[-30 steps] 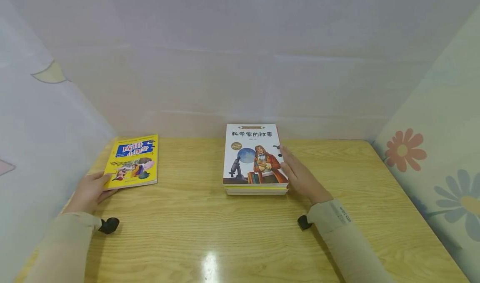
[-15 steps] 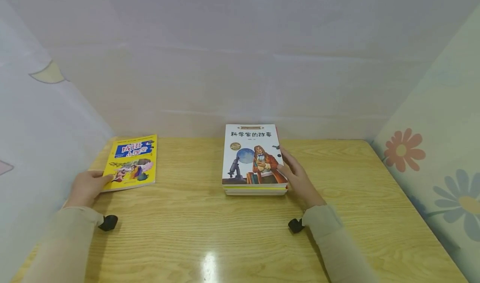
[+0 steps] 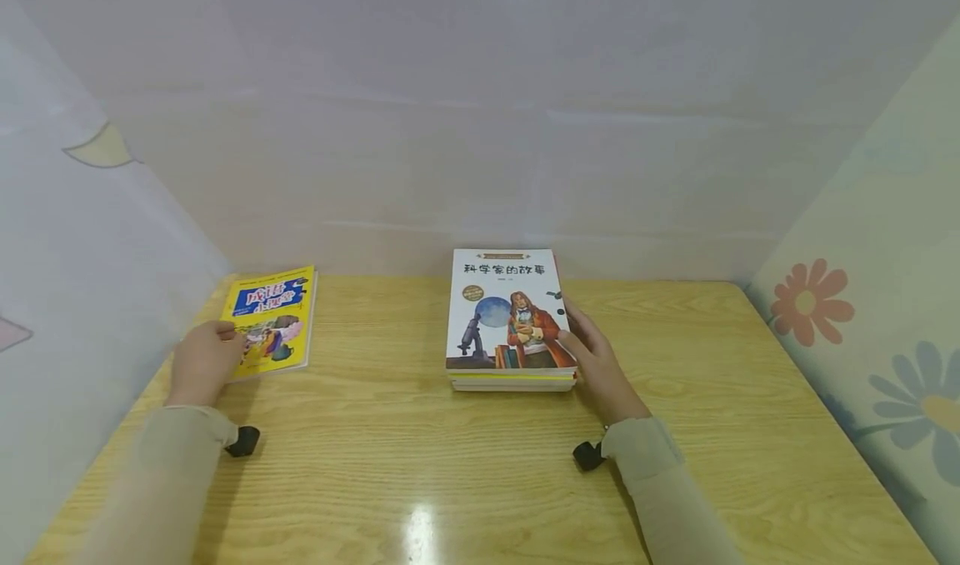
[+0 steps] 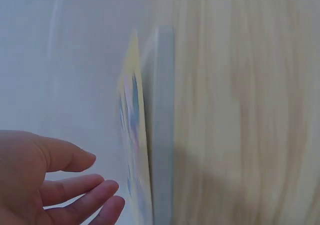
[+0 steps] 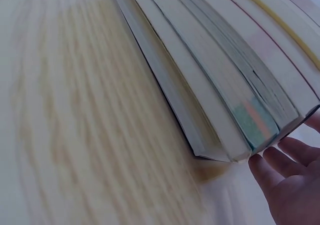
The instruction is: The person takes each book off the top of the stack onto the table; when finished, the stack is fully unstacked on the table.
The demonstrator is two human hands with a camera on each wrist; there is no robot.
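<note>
Left hand (image 3: 204, 361) with relaxed, slightly spread fingers (image 4: 75, 190) at the near left corner of the yellow book (image 3: 272, 322) on the table (image 3: 420, 457), right hand (image 3: 596, 358) with straight fingers (image 5: 272, 167) together against the right side of the book stack (image 3: 512, 322) at the centre

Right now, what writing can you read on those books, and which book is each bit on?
"科学家的故事": title on the top book of the stack.
"成语小课堂", as best it reads: blue banner on the yellow book.
Round badge and small print on both covers: too small to read.
Both wrist views: too blurred to read.
</note>
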